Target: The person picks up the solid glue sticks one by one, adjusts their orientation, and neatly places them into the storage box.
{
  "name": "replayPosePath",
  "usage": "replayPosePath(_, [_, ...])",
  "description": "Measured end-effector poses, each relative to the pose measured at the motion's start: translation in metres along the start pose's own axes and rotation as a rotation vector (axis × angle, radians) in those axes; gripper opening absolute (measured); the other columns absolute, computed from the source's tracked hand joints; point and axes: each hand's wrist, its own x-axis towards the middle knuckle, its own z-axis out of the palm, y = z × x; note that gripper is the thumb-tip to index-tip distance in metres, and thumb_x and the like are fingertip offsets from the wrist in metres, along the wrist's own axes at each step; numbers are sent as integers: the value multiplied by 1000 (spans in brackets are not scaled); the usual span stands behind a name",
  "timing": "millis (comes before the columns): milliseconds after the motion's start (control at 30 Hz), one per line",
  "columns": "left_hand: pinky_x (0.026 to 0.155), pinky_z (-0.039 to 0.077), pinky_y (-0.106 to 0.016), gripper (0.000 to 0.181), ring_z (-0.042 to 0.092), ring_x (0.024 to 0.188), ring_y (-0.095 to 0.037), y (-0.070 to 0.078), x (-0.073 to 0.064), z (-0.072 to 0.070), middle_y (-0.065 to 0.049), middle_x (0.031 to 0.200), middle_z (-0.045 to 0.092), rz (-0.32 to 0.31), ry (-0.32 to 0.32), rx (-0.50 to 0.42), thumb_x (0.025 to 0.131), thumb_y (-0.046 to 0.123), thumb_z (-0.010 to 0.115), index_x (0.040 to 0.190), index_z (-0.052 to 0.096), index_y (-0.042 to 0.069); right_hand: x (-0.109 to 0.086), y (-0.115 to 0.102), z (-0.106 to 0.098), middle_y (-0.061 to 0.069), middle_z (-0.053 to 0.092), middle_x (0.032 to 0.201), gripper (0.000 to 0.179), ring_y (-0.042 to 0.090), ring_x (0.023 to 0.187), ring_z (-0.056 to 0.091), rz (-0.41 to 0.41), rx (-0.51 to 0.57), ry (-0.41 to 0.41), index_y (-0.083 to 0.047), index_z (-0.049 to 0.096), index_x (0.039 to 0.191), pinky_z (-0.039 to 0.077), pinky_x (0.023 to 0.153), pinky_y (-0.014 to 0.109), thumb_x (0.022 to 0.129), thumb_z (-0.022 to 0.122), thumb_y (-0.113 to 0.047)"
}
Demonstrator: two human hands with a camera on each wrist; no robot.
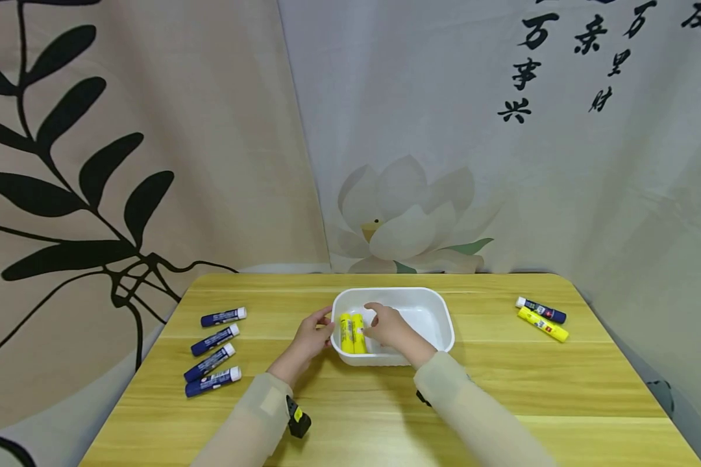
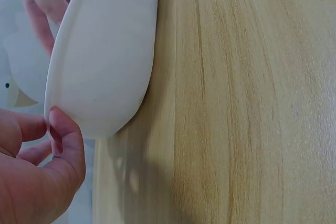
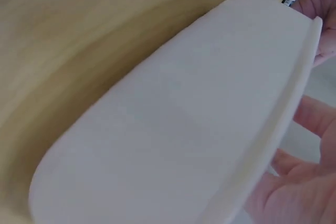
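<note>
A white plastic tray (image 1: 417,359) stands near the far edge of the table. Two yellow glue sticks (image 1: 347,333) lie side by side at its left end. My left hand (image 1: 313,337) pinches the tray's left rim, and the left wrist view shows the thumb and fingers (image 2: 65,135) closed on that edge. Over the inside of the tray is my right hand (image 1: 390,327), its fingers spread apart, the thumb close beside the right-hand yellow stick. In the right wrist view the tray's outer wall (image 3: 173,103) hides the sticks, and the fingers (image 3: 315,116) show behind the rim.
Several navy glue sticks with white caps (image 1: 215,339) lie in a slanted column on the left of the table (image 1: 502,415). At the right lie one navy glue stick (image 1: 542,310) and one yellow glue stick (image 1: 543,324). A printed curtain (image 1: 239,130) hangs behind.
</note>
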Motion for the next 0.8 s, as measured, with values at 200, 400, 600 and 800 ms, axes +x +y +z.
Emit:
replayPosePath(200, [60,46,-20,45,49,75,-15,0,1,0,-10,107,47,-8,-4,-2,96,6,51,141,45,8,-22,12,-17,12,59,113,56,26,100,56,-139,-191,155,-11,51,134,49,84,40,82,73,-17])
replayPosePath(400, [58,46,-20,45,49,73,-14,-1,1,-1,-10,106,46,-8,-2,-5,96,5,51,140,45,8,-40,31,-34,12,52,132,57,34,120,47,-238,-397,279,-15,50,136,42,97,50,85,71,-27])
replayPosePath(600, [61,48,-23,45,49,75,-14,-2,1,-1,-11,107,47,-13,-12,-10,96,6,51,140,45,9,-49,63,-54,18,39,145,59,43,133,34,-282,-460,306,-14,45,141,29,105,62,89,65,-36])
replayPosePath(800, [61,48,-24,45,49,72,-14,-3,3,0,-11,106,48,-4,-9,-19,96,5,51,140,46,9,-56,105,-81,21,26,151,61,46,137,21,-229,-390,306,-13,37,145,19,105,69,92,60,-34])
